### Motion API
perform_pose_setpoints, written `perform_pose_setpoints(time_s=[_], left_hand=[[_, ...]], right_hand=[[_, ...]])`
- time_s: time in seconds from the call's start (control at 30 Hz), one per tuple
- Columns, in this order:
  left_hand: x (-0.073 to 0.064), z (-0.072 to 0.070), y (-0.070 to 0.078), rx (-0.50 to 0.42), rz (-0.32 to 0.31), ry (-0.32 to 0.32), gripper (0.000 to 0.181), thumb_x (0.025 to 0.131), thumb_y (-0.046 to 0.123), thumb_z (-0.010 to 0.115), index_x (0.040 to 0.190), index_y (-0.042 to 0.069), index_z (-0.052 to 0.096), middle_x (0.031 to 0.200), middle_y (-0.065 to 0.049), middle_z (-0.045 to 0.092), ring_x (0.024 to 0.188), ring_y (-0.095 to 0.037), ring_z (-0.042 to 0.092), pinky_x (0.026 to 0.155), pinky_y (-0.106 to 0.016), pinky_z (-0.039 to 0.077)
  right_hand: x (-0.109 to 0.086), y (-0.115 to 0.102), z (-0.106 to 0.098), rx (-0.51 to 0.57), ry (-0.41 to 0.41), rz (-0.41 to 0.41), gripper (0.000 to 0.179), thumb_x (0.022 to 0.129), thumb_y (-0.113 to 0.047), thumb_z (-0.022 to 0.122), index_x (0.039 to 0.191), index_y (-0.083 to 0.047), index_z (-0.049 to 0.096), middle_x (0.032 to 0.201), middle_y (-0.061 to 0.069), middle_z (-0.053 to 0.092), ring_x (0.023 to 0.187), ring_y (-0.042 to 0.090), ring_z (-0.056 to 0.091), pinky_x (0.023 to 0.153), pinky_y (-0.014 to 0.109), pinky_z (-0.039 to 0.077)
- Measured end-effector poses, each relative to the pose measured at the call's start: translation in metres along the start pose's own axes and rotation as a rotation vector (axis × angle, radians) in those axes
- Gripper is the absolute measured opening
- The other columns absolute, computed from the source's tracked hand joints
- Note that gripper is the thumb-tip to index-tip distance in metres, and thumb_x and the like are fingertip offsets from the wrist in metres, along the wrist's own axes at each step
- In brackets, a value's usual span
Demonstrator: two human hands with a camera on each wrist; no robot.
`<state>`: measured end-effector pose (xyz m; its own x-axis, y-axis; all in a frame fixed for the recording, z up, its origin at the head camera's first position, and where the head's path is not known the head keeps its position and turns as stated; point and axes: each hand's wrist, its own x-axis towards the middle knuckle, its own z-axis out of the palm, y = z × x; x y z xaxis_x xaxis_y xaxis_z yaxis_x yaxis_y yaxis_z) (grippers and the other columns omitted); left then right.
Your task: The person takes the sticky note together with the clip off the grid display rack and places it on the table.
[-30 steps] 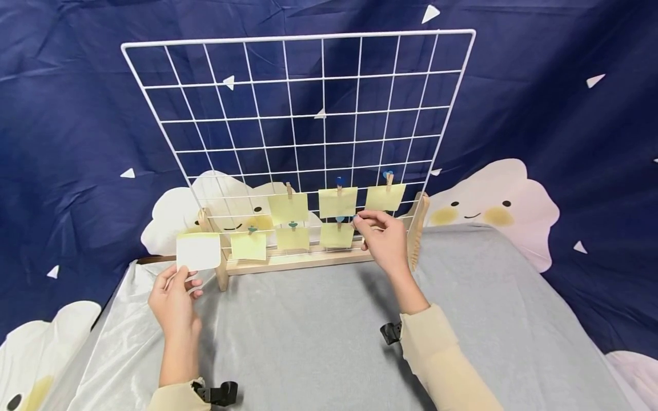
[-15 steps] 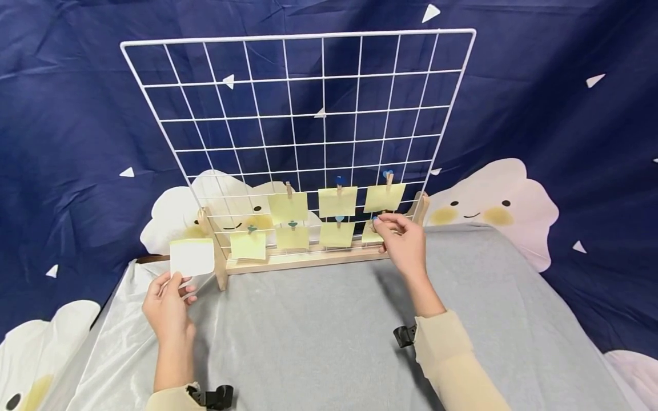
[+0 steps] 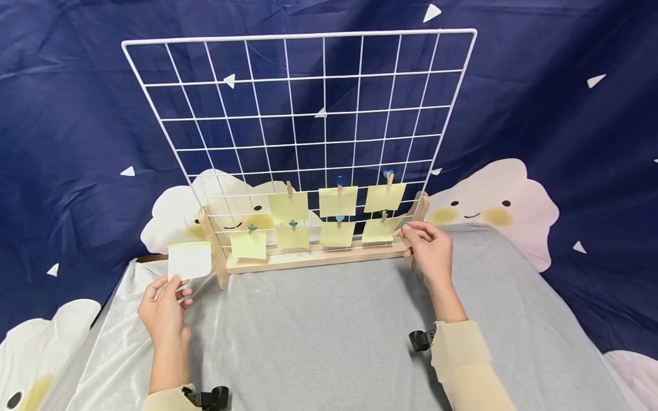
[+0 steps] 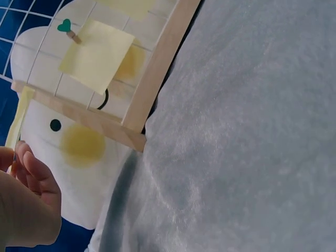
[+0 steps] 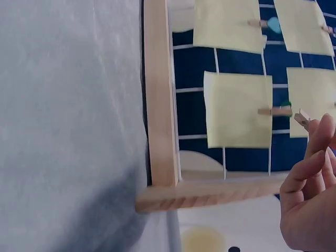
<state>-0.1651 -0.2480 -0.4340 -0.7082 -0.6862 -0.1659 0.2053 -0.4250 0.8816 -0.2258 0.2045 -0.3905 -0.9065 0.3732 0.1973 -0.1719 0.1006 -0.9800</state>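
Observation:
In the head view, my left hand (image 3: 164, 314) pinches the lower edge of a sticky note (image 3: 189, 261); its pale face shows, with a yellow strip along the top. The left wrist view catches that note nearly edge-on. My right hand (image 3: 434, 254) holds a small wooden clothespin (image 5: 302, 119) between thumb and fingers, with a blue decoration by the fingertips. It is at the right end of a white wire grid (image 3: 299, 36), just beside a yellow note (image 3: 379, 230) clipped low on the grid. Several more yellow notes hang there in two rows, each under a clothespin.
A wooden base (image 3: 308, 261) with two side feet holds the grid upright on a table covered with grey cloth (image 3: 308, 337). Behind hangs a dark blue curtain (image 3: 540, 114) with cloud faces and white triangles.
My right hand has moved right along the lower row with the clothespin, uncovering the rightmost lower note. My left hand has drifted slightly left and down with its sticky note.

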Motion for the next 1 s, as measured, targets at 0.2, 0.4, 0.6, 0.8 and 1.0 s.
perform_pose_setpoints(time_s=[0.2, 0.4, 0.6, 0.8, 1.0], left_hand=[[0.002, -0.003, 0.001, -0.001, 0.005, 0.013, 0.016, 0.091, 0.001, 0.071, 0.099, 0.005, 0.058, 0.068, -0.002, 0.071, 0.048, -0.01, 0.061, 0.039, -0.018, 0.046], [0.003, -0.006, 0.003, 0.003, 0.011, 0.03, 0.016, 0.091, 0.0, 0.071, 0.099, 0.005, 0.059, 0.068, -0.003, 0.071, 0.048, -0.01, 0.061, 0.039, -0.019, 0.046], [0.006, -0.01, 0.004, -0.01, -0.004, 0.043, 0.017, 0.09, -0.001, 0.072, 0.099, 0.005, 0.059, 0.068, -0.004, 0.072, 0.047, -0.01, 0.061, 0.039, -0.02, 0.047], [0.009, -0.015, 0.003, 0.008, -0.028, 0.049, 0.018, 0.09, -0.001, 0.072, 0.1, 0.006, 0.058, 0.066, -0.002, 0.072, 0.045, -0.009, 0.059, 0.037, -0.018, 0.043], [0.014, -0.021, 0.001, 0.044, -0.049, 0.071, 0.017, 0.091, 0.0, 0.071, 0.1, 0.007, 0.059, 0.065, -0.001, 0.071, 0.043, -0.008, 0.056, 0.035, -0.017, 0.04]], right_hand=[[0.004, 0.006, -0.011, -0.024, -0.002, 0.046, 0.024, 0.095, -0.013, 0.072, 0.111, 0.005, 0.068, 0.082, 0.003, 0.075, 0.044, 0.009, 0.058, 0.044, 0.023, 0.051], [0.007, 0.013, -0.022, -0.061, 0.022, 0.042, 0.024, 0.096, -0.012, 0.071, 0.112, 0.005, 0.069, 0.076, -0.008, 0.073, 0.044, 0.008, 0.058, 0.044, 0.018, 0.047], [0.011, 0.021, -0.031, -0.09, 0.031, 0.051, 0.024, 0.096, -0.013, 0.07, 0.111, 0.006, 0.068, 0.077, -0.005, 0.074, 0.044, 0.008, 0.059, 0.044, 0.016, 0.042], [0.013, 0.028, -0.041, -0.094, 0.047, 0.083, 0.024, 0.097, -0.011, 0.07, 0.111, 0.007, 0.067, 0.075, -0.007, 0.073, 0.047, 0.012, 0.062, 0.049, 0.019, 0.05], [0.015, 0.034, -0.051, -0.124, 0.059, 0.139, 0.026, 0.098, -0.013, 0.069, 0.114, 0.006, 0.066, 0.073, -0.012, 0.071, 0.048, 0.007, 0.062, 0.049, 0.019, 0.05]])
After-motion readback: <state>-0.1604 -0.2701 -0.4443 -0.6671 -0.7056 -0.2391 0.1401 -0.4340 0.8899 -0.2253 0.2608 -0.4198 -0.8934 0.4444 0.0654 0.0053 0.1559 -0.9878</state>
